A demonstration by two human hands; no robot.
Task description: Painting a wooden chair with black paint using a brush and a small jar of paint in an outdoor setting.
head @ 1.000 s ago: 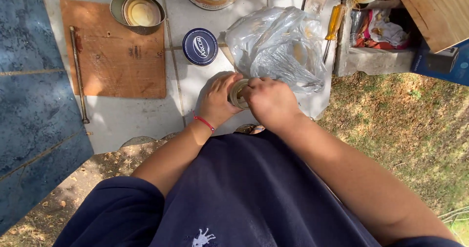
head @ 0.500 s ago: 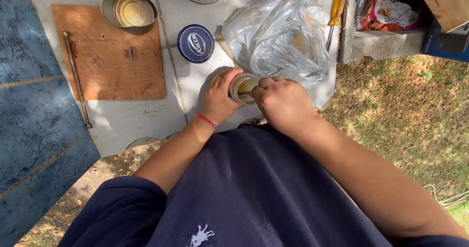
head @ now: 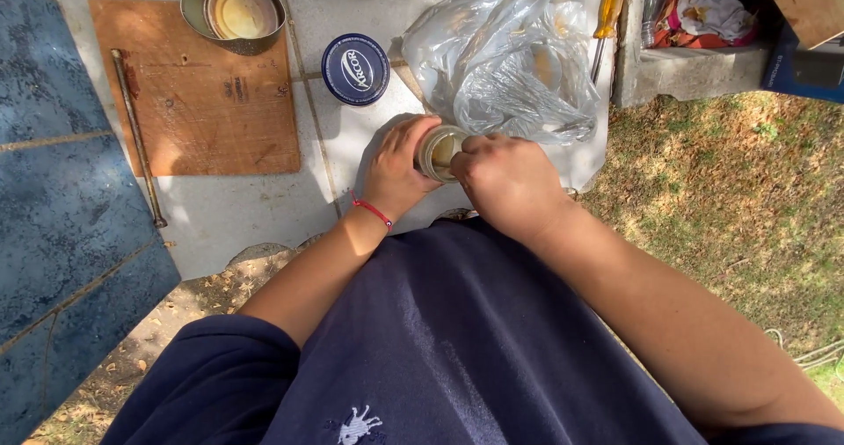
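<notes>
We are outdoors, looking down on a pale tiled slab point(head: 246, 207) with dry grass point(head: 730, 190) to the right and a blue sheet point(head: 61, 225) to the left. Our left hand point(head: 396, 168) wraps around the side of a small open jar point(head: 440, 152), fingers curled tight on it, with a red string point(head: 373, 210) at the wrist. Our right hand point(head: 508, 179) closes over the jar's right rim, fingers bunched at its mouth; whether they pinch something there we cannot tell. The jar sits between both hands at the near edge of the slab, just above our dark blue shirt point(head: 440, 339).

Just beyond the hands lies a crumpled clear plastic bag point(head: 505, 62). Farther left stand a round blue lid point(head: 355, 69), a wooden board point(head: 198, 102) carrying an open tin point(head: 233, 11), and a thin metal rod point(head: 136, 137). A yellow-handled screwdriver point(head: 608, 10) lies far right.

The jar is close to the slab's edge, so a slipped grip could tip it onto our shirt or the ground.

The jar's contents are mostly covered by our fingers, a large can at the far edge is cut off, and what the bag holds is blurred.
</notes>
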